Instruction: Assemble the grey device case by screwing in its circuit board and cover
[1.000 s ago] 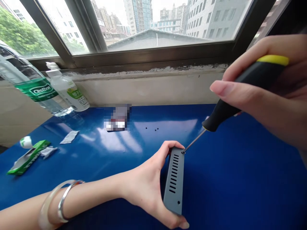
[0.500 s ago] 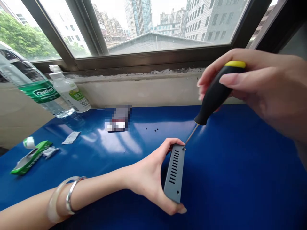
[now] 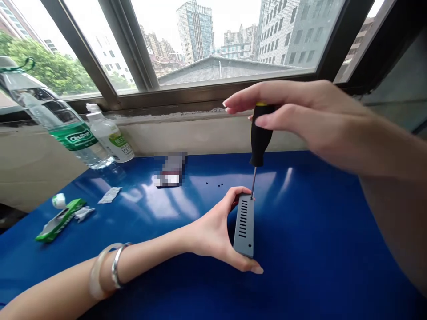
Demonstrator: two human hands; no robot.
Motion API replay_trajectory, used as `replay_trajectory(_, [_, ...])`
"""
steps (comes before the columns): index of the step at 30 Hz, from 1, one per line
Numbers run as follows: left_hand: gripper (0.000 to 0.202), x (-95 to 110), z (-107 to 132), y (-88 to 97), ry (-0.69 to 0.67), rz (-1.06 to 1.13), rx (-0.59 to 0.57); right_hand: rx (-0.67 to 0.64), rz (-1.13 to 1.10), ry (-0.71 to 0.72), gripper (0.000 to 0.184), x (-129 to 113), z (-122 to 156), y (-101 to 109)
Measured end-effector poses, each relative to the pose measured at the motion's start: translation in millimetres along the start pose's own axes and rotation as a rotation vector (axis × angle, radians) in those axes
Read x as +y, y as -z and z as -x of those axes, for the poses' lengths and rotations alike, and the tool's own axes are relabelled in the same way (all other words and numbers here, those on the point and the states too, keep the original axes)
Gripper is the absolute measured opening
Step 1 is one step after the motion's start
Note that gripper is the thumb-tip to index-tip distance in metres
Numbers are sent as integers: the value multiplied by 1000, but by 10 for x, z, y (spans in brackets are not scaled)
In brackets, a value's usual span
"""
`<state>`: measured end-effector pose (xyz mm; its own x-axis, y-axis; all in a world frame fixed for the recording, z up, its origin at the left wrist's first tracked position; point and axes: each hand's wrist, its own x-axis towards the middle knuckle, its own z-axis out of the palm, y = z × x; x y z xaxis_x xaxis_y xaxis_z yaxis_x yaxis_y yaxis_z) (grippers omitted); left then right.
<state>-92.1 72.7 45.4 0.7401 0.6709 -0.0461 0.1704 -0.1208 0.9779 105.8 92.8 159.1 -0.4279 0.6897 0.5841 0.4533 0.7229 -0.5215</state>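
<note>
My left hand [image 3: 213, 229] grips a grey slotted metal casing [image 3: 243, 226] between thumb and fingers, holding it on edge just above the blue tabletop. My right hand [image 3: 300, 111] holds a black screwdriver with a yellow end [image 3: 259, 138] in its fingertips. The screwdriver stands nearly upright, and its thin steel shaft [image 3: 253, 182] reaches down to a screw hole at the casing's far end. Several tiny black screws [image 3: 213, 184] lie on the table beyond the casing. The casing's underside is hidden.
A large water bottle [image 3: 63, 115] and a smaller pump bottle [image 3: 110, 138] stand on the left by the window sill. A green packet [image 3: 60, 221], a paper slip [image 3: 110, 195] and a pixelated object [image 3: 170, 171] lie on the blue table [image 3: 316, 266].
The screwdriver has swung from a slant to nearly upright, and my right hand has moved left over the casing. The whole view has tilted, and the casing looks smaller.
</note>
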Motion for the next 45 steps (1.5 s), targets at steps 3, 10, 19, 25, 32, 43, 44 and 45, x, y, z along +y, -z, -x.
replay_trajectory(3, [101, -6, -1, 1, -4, 16, -11, -105, -19, 16, 44, 43, 28, 109])
replay_trajectory(10, [101, 20, -9, 8, 11, 16, -19, 273, 313, 75, 30, 100, 0, -152])
replay_trajectory(19, [101, -16, -4, 9, -18, 4, -8, 13, 3, -11, 34, 138, -12, 86])
replay_trajectory(25, [100, -1, 2, 0, -7, 14, -3, 250, 247, 59, 29, 110, -31, -121])
replay_trajectory(32, [100, -2, -8, 47, -21, -53, -43, -169, -124, -12, 48, 149, 1, 108])
replay_trajectory(43, [99, 28, -10, 47, -15, -41, -50, -11, 138, -26, 31, 31, 25, -22])
replay_trajectory(44, [99, 18, -7, 37, -20, -26, -36, -76, 68, -29, 38, 46, 25, 13])
replay_trajectory(45, [99, 8, -5, 26, -22, -9, -23, -109, 22, -21, 45, 61, 27, 40])
